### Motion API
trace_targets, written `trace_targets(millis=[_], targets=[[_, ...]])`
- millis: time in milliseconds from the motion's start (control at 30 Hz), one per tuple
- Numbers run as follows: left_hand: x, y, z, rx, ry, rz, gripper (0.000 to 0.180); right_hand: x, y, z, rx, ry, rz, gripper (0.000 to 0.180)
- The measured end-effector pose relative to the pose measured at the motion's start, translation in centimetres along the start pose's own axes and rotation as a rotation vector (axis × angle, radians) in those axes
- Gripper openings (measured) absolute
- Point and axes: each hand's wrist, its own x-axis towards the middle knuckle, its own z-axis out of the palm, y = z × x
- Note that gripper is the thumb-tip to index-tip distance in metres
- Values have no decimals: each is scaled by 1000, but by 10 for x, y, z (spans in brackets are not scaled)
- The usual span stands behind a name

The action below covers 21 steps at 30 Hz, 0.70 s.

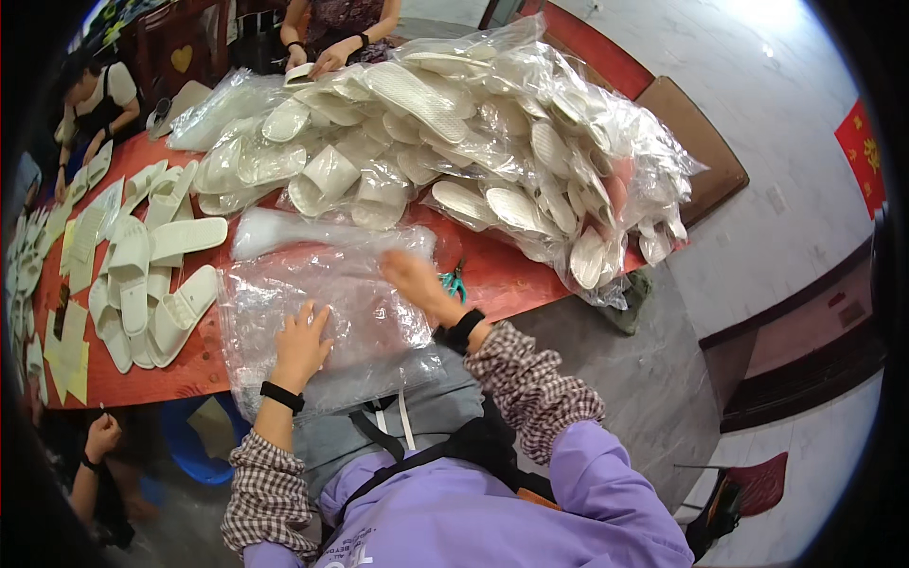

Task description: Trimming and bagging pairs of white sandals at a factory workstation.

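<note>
My left hand [305, 346] lies with its fingers spread on a stack of clear plastic bags [270, 303] at the table's near edge. Over the right part of that stack is my right hand [417, 284], its fingers blurred and partly hidden, so their grip does not show. Just beyond my right wrist are teal-handled scissors [456, 281]. A rolled clear plastic bundle [284, 232] rests along the stack's far side. To the left, several loose white slippers [130, 260] overlap one another on the red table [194, 374].
A big heap of bagged white slippers [417, 99] covers the table's far side. Across it, a person's hands [322, 64] handle a slipper. Other people sit at the left. A blue bin [194, 464] stands below the table, and a brown chair [696, 142] at the right end.
</note>
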Motion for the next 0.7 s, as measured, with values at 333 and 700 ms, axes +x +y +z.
trace_targets(millis=[333,700], targets=[[0,2,5,-44,54,24,62,87,75,-103,-1084,110,46,46],[-10,-5,15,9,132,-11,64,104,-12,-172,-963,46,-94,17]])
